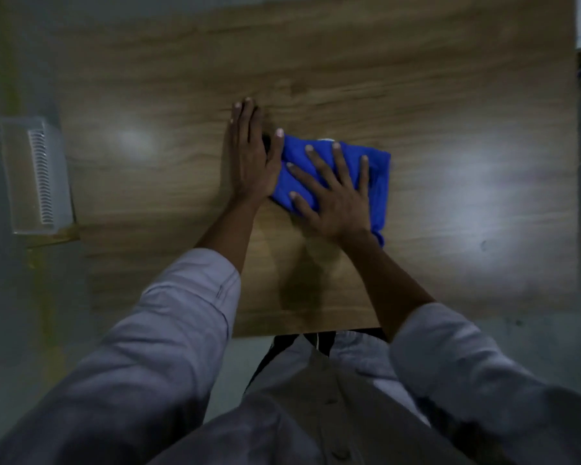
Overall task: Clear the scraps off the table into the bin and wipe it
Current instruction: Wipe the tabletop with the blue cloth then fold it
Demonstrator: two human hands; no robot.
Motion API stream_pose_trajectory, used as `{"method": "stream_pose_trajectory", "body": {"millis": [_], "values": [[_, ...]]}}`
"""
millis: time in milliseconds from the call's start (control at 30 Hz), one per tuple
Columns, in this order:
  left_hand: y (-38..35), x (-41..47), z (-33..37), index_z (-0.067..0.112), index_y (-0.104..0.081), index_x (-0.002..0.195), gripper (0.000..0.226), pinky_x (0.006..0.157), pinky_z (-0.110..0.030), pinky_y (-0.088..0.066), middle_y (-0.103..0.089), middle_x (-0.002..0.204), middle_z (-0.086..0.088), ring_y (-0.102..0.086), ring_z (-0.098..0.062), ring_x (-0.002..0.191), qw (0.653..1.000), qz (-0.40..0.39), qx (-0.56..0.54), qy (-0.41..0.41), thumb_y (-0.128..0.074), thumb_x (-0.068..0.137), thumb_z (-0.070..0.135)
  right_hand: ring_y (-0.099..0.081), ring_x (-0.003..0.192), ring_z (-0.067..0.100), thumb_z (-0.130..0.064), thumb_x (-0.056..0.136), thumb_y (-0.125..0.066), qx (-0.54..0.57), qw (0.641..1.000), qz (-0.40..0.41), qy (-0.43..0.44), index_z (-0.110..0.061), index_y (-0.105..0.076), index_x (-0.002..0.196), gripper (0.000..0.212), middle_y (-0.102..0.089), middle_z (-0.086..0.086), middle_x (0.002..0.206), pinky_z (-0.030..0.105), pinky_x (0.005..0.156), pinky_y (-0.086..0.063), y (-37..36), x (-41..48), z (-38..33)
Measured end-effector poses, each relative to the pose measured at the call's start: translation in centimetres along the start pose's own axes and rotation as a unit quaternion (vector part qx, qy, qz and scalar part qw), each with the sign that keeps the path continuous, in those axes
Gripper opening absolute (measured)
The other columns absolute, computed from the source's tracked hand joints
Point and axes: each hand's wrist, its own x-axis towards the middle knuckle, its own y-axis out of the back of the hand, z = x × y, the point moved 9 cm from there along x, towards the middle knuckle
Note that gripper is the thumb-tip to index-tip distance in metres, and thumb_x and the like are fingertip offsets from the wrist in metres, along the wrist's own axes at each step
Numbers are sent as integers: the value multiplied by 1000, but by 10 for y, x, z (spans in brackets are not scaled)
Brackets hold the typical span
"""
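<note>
Blue cloth [378,182] pressed under splayed right hand [336,206]; left hand [252,162] flat on wooden tabletop [416,78], nothing gripped. Overlapping strokes advised.

Table [316,78] is wood-grain, smooth with a soft sheen catching light patches; blue cloth [378,182] looks soft, matt fabric; bin [36,176] pale translucent plastic with ribbed side; sleeves [182,313] matt woven cloth.

This looks like a plain workroom or lab: a wood-grain laminate table [349,62] stands on bare grey floor [4,313] marked with a yellow line [9,62], a pale slotted bin [36,176] beside it.
</note>
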Motion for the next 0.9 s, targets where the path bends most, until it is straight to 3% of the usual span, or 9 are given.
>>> {"method": "stream_pose_trajectory", "body": {"millis": [133,233,367,500,633,767,833,900], "values": [[2,42,2,3,-63,133,47,120,-50,-29,-53,148,-16,-42,-36,144,996,72,45,-21,-46,103,35,-3,157,26,-70,100,-29,10,997,22,-80,-54,-21,155,59,-12,-18,168,68,119,-3,23,52,53],[1,70,-3,4,-64,132,47,121,-49,-28,-53,148,-15,-42,-35,144,995,84,50,-21,-43,105,36,-2,157,29,-69,99,-26,33,988,45,-146,-53,-22,155,59,-12,-17,169,70,117,-2,30,114,43],[-6,74,-4,7,-57,141,52,123,-48,-23,-45,156,-11,-32,-31,150,998,47,43,-13,-39,106,41,-2,157,30,-60,100,-31,24,997,27,-66,-44,-30,156,58,-12,-13,169,72,116,-2,17,129,-11],[-3,75,-4,9,-58,140,55,123,-48,-24,-46,155,-11,-33,-30,149,998,53,25,-18,-37,105,46,-8,157,24,-65,102,-34,12,999,32,-16,-46,-31,155,57,-18,-15,168,68,118,-8,23,90,16],[-4,75,1,8,-57,141,54,121,-51,-26,-45,156,-12,-34,-30,149,998,48,48,-19,-43,103,45,-4,158,25,-69,101,-30,-4,995,29,-96,-50,-22,156,59,-13,-16,169,67,119,-5,35,104,66],[-4,76,1,6,-49,147,59,121,-50,-25,-41,158,-11,-30,-29,151,997,35,65,-12,-47,102,44,0,157,30,-68,101,-25,43,980,52,-186,-51,-18,157,59,-8,-15,170,71,117,-1,39,172,55],[-1,77,0,3,-42,151,66,122,-49,-24,-40,159,-12,-30,-27,151,998,39,44,15,-42,102,48,-1,157,32,-66,101,-24,38,987,43,-147,-49,-18,158,59,-9,-12,170,71,116,-1,35,192,23],[3,75,-1,0,-39,151,69,122,-49,-25,-41,158,-14,-31,-28,151,998,50,4,35,-38,103,49,-1,157,31,-61,103,-28,22,998,27,-46,-44,-18,159,59,-9,-10,170,71,116,-3,27,181,-9]]}}
